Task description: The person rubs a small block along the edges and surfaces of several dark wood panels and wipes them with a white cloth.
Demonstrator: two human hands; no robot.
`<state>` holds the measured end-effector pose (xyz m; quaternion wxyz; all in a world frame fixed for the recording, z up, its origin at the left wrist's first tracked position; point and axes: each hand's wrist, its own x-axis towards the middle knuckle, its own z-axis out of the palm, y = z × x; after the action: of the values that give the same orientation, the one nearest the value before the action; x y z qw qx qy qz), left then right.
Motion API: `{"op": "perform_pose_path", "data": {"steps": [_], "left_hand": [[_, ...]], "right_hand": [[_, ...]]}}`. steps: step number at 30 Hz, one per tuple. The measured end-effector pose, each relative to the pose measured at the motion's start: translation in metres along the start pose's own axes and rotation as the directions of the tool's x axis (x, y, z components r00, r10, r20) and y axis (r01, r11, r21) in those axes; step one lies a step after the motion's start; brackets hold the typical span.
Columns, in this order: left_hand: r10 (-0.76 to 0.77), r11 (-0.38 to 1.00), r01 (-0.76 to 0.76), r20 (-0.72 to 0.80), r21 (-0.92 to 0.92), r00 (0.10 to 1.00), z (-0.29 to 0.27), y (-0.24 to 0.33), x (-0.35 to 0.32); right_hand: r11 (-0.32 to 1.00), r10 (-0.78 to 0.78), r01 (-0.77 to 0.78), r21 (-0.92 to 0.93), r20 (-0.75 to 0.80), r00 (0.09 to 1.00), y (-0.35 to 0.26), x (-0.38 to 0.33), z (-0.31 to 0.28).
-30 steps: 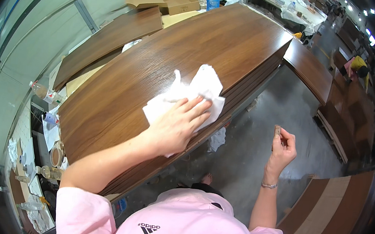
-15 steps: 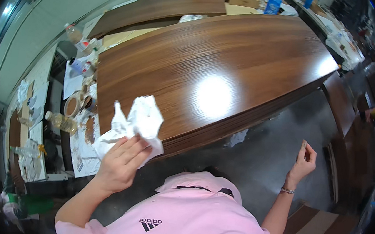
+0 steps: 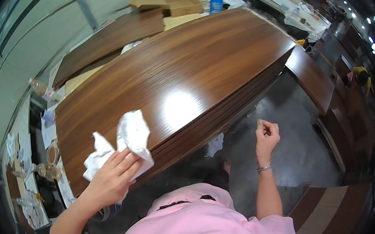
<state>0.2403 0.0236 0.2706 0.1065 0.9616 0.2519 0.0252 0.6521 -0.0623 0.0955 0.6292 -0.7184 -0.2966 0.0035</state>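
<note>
My left hand (image 3: 112, 177) is closed on a crumpled white cloth (image 3: 134, 132), at the near edge of a glossy brown wood-grain panel (image 3: 202, 59). Part of the cloth stands up above my fingers, and the rest hangs over beside them. That panel is the top one of a stack whose layered edges show along the front. Out over the floor, clear of the stack, my right hand (image 3: 267, 139) is held up with its fingers curled and the thumb side pinched. Something small and pale shows at the fingertips, too small to name.
Plastic bottles (image 3: 48, 171) and a tape roll (image 3: 53, 153) crowd a bench on the left. Behind the stack are another brown board (image 3: 113, 40), a cardboard box (image 3: 183, 4) and a blue bottle (image 3: 216, 0). More panels (image 3: 312, 80) stand at right, where a person (image 3: 360, 78) in yellow is farther off.
My view has turned to the right, so the stack appears shifted left. The left hand still holds the cloth by the panel's edge; my right hand is nearer the stack in the picture.
</note>
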Motion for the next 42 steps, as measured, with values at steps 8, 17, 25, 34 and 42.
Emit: {"op": "perform_pose_path", "data": {"steps": [8,17,25,34,42], "left_hand": [[0.391,0.92,-0.391,0.001,0.007,0.92,0.035,0.054,0.308],[0.519,0.848,-0.529,-0.138,-0.043,0.843,0.078,0.134,0.629],[0.463,0.884,-0.459,0.025,-0.089,0.886,0.048,0.128,0.544],[0.15,0.838,-0.276,-0.287,-0.471,0.946,0.036,0.107,0.692],[0.627,0.748,-0.633,-0.103,-0.198,0.772,0.066,0.104,0.733]], "right_hand": [[0.976,0.194,-0.211,-0.053,-0.225,0.955,0.131,0.094,-0.106],[0.956,0.258,-0.29,-0.031,-0.375,0.891,0.194,0.198,-0.178],[0.938,0.266,-0.34,-0.071,-0.482,0.835,0.222,0.213,-0.224],[0.962,0.167,-0.122,0.246,-0.173,0.971,0.13,0.304,-0.125],[0.608,-0.386,-0.17,0.775,0.476,0.79,0.003,0.369,-0.002]]}}
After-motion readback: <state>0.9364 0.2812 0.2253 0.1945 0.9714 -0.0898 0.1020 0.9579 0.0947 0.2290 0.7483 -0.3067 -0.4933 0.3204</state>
